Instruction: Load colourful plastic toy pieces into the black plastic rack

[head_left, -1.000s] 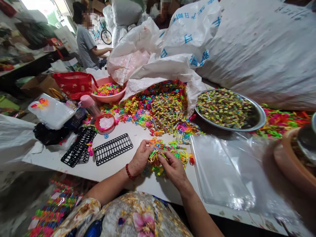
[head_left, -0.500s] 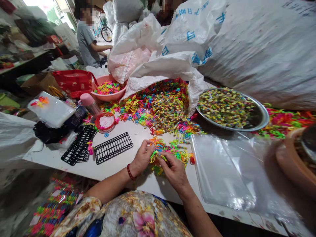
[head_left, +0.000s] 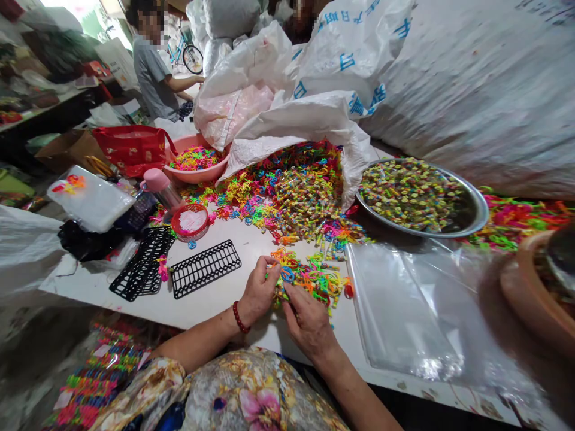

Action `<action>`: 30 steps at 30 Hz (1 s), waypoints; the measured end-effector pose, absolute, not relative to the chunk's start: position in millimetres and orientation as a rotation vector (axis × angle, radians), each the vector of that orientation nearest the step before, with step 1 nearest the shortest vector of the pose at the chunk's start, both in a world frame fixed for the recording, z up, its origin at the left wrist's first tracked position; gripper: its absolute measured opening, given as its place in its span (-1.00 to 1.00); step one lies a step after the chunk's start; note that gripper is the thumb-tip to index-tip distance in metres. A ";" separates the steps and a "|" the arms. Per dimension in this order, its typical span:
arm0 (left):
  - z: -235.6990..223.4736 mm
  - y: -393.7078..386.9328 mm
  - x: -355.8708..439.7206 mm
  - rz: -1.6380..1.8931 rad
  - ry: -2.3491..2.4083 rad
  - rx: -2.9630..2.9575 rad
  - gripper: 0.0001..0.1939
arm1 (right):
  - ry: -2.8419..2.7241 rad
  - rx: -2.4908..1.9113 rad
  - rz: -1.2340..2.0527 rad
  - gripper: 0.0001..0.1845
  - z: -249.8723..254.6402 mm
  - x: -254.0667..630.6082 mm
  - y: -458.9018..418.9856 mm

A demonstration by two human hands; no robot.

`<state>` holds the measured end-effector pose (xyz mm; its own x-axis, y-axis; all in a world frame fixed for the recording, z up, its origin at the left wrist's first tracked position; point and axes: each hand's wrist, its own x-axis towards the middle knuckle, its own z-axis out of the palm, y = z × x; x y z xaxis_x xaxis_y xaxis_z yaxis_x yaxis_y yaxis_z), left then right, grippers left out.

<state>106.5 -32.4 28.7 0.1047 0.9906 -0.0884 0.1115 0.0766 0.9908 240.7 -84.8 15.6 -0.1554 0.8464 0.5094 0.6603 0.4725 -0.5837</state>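
Observation:
My left hand point(head_left: 259, 292), with a red bead bracelet point(head_left: 241, 317) at the wrist, is closed in a pinch over a pile of small bright plastic pieces point(head_left: 318, 276). At its fingertips shows a blue plastic loop point(head_left: 287, 274). Close beside it my right hand point(head_left: 309, 320) is closed too, thumb and forefinger meeting just below the loop. The fingers partly hide what each one grips. Short candy-like tubes point(head_left: 331, 267) lie among the loops of the pile.
Black slotted plastic racks point(head_left: 206, 269) lie to the left, near a red basket point(head_left: 190, 222). Behind, a white sack point(head_left: 309, 114) spills coloured pieces. A metal basin point(head_left: 480, 209) of tubes and clear plastic bags point(head_left: 399, 317) are at right. A person point(head_left: 155, 75) sits beyond.
The blue loop now shows between my fingertips, where a yellow-green piece showed before. My right hand has shifted slightly left and down.

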 end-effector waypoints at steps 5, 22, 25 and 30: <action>20.7 -16.9 103.2 0.891 1.170 1.321 -0.64 | -1.874 -1.350 0.346 -0.70 18.9 266.8 -92.8; -2.9 82.7 103.8 0.987 1.127 1.215 -0.76 | -1.508 -1.569 0.554 -0.66 26.3 291.6 -86.0; 14.9 64.8 92.5 1.033 0.925 0.968 -0.66 | -1.396 -1.536 0.718 -0.57 33.7 284.1 -79.8; 32.7 35.0 83.2 0.923 0.833 0.773 -0.57 | -1.311 -1.429 0.848 -0.59 38.2 275.2 -66.2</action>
